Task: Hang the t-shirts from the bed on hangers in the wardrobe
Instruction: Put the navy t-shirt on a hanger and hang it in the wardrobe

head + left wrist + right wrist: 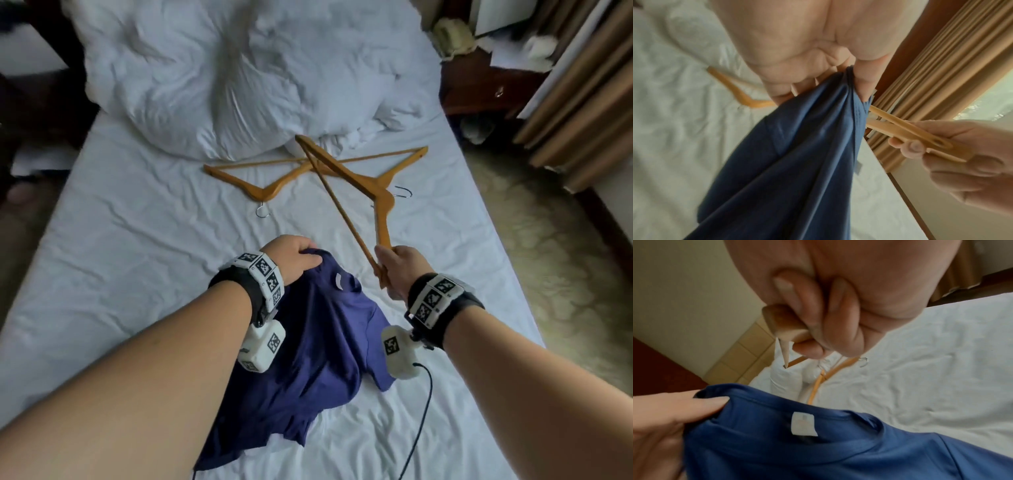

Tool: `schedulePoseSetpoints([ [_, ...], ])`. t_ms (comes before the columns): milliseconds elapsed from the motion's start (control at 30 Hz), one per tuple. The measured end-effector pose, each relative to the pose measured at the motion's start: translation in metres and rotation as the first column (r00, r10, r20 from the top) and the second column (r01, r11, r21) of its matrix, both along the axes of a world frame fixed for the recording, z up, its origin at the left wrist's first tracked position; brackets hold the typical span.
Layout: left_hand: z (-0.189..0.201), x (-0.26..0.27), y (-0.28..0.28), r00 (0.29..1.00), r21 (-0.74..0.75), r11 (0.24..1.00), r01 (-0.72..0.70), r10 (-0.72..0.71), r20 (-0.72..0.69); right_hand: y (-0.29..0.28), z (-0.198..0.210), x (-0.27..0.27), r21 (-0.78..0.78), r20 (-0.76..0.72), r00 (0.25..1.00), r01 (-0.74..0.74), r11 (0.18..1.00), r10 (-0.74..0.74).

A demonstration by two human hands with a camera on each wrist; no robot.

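Observation:
A dark blue t-shirt [308, 342] hangs from my left hand [294, 255] onto the white bed sheet [137, 240]. That hand pinches the shirt at the collar [849, 84], and a white label [803, 423] shows inside the neck. My right hand [394, 263] grips the end of a wooden hanger [380, 212], held up just right of the collar; its metal hook [402, 192] points away from me. The gripped end [781, 324] pokes out past my fingers [809, 318]. A second wooden hanger [270, 188] lies on the sheet beyond.
A crumpled white duvet [239, 78] fills the far half of the bed. Tan curtains [582, 102] and a dark wooden nightstand [486, 85] stand to the right, with patterned carpet [548, 257] along the bed's right edge. A black cable [421, 411] trails from my right wrist.

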State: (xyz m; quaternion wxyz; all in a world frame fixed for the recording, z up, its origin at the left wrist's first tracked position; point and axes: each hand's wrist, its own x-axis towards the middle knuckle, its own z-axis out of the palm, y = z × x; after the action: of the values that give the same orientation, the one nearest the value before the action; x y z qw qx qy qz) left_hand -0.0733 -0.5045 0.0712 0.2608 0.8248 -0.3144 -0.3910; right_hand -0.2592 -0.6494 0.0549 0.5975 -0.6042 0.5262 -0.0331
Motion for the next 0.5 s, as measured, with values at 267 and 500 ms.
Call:
schedulePoseSetpoints([
  [267, 0.188, -0.017, -0.001, 0.955, -0.05, 0.991, 0.125, -0.106, 0.276, 0.018, 0.148, 0.009, 0.299, 0.538, 0.822, 0.021, 0.954, -0.186],
  [500, 0.325, -0.039, 0.0, 0.876, -0.212, 0.969, 0.128, -0.011, 0.483, 0.041, 0.257, 0.013, 0.181, 0.713, 0.7, -0.131, 0.975, -0.039],
])
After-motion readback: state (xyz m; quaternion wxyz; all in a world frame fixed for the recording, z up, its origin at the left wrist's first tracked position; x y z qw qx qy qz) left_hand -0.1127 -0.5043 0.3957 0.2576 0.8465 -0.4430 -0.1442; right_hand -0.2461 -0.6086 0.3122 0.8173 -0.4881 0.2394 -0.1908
